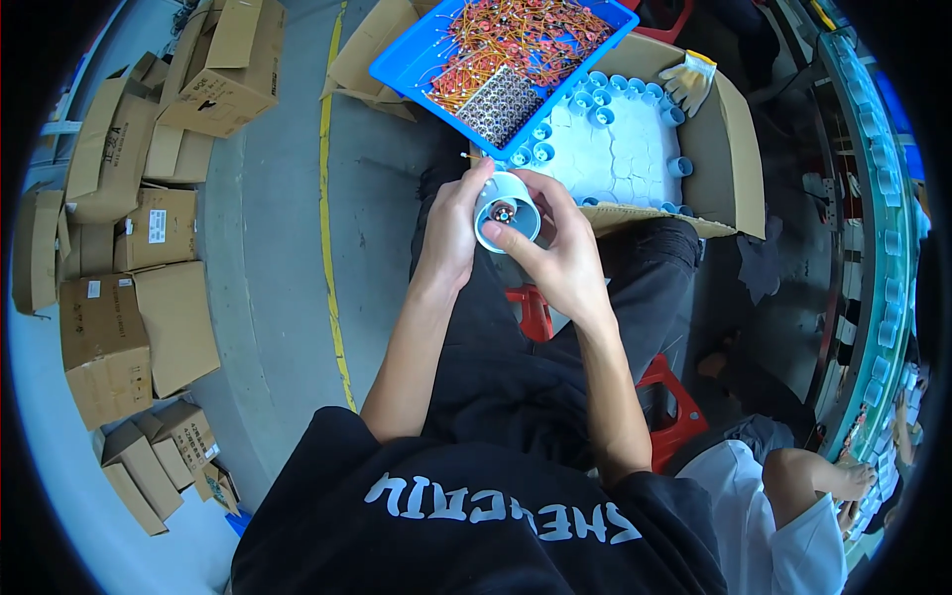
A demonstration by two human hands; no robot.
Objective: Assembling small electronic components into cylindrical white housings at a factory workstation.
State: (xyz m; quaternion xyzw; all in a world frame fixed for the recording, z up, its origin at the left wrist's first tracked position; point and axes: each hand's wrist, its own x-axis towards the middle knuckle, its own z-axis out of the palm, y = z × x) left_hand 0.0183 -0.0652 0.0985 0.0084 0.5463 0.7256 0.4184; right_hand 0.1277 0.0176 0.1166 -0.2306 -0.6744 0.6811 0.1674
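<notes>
My left hand (452, 220) is wrapped round the side of a pale blue-white plastic cup-shaped housing (510, 186), its open end facing me. From the other side my right hand (567, 260) grips the same housing, with the thumb reaching into its mouth. Inside sits a small round dark part (503, 211) with metal bits, close to that thumb. A short wire end (468, 155) pokes out just above my left fingers. Beyond my hands, a blue tray (405, 71) holds a heap of orange-red wired parts (526, 40) and a gridded block of small metal pieces (499, 107).
The tray rests on an open cardboard box (739, 149) holding many similar cups (602, 116) and a work glove (691, 79). Cartons (104, 332) line the left beyond a yellow floor line (325, 188). At right, a person (793, 496) sits by a green conveyor (886, 317) carrying cups.
</notes>
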